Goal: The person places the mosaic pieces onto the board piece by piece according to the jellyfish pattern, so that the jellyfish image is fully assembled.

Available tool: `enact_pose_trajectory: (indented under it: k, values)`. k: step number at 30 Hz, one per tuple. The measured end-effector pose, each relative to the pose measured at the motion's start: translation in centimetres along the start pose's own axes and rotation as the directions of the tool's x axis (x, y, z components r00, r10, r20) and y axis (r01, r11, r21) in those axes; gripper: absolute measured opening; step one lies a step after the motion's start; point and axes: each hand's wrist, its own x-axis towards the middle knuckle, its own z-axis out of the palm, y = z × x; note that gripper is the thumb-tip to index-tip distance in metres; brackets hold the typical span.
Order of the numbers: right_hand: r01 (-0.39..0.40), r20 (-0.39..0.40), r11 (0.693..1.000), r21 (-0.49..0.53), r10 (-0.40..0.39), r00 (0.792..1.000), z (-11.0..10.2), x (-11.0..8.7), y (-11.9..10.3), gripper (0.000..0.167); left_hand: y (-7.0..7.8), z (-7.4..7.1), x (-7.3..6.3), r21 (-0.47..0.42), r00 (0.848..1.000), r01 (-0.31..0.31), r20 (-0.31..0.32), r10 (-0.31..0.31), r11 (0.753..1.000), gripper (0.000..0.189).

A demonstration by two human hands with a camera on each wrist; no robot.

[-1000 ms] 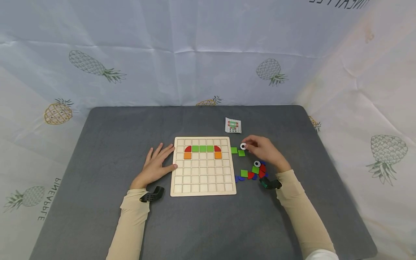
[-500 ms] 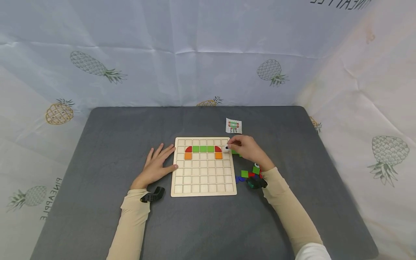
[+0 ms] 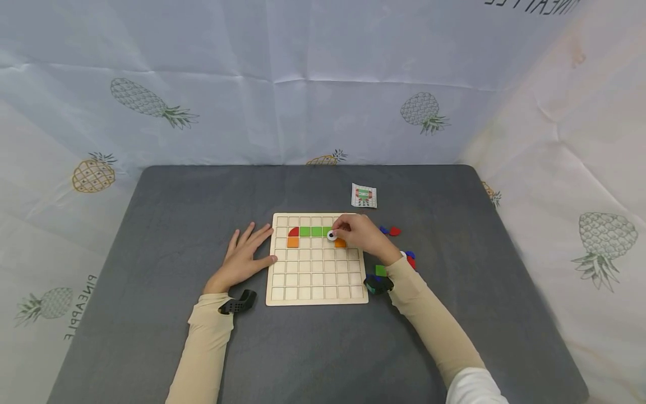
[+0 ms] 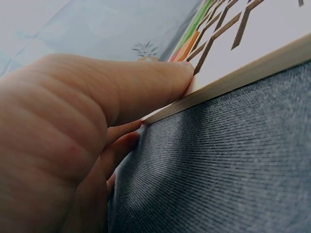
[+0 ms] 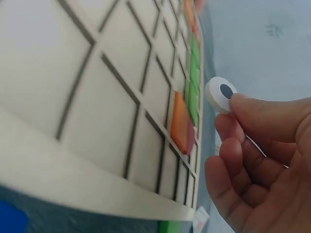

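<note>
A square wooden grid board (image 3: 318, 280) lies on the grey table, with a red quarter-round tile (image 3: 294, 232), green square tiles (image 3: 316, 231) and orange tiles (image 3: 292, 242) in its upper cells. My right hand (image 3: 360, 233) pinches a round white eye piece (image 3: 331, 235) with a black dot between thumb and forefinger. In the right wrist view this eye piece (image 5: 221, 93) is held above the board, apart from it. My left hand (image 3: 242, 259) lies spread at the board's left edge, its thumb (image 4: 160, 80) touching the rim. The right hand covers the board's upper right corner.
A small pattern card (image 3: 364, 196) lies behind the board. To the right are loose pieces: a red piece (image 3: 395, 231), a blue piece (image 3: 384, 230), a green square (image 3: 381, 271) and others partly hidden by the right arm. A patterned cloth (image 3: 303, 112) hangs behind the table.
My right hand has carried the eye piece leftward from the loose pieces to over the board's upper row. The left hand has stayed at the board's edge.
</note>
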Motion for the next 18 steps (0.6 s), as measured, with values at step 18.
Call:
enact_pose_trajectory:
  k: [18]
  values:
    - [0.015,0.012,0.986,-0.164,-0.013,1.0,1.8,0.8,-0.1,0.012,-0.1,0.0,0.0,0.007,1.0,0.004,0.002,-0.004,1.0,0.078]
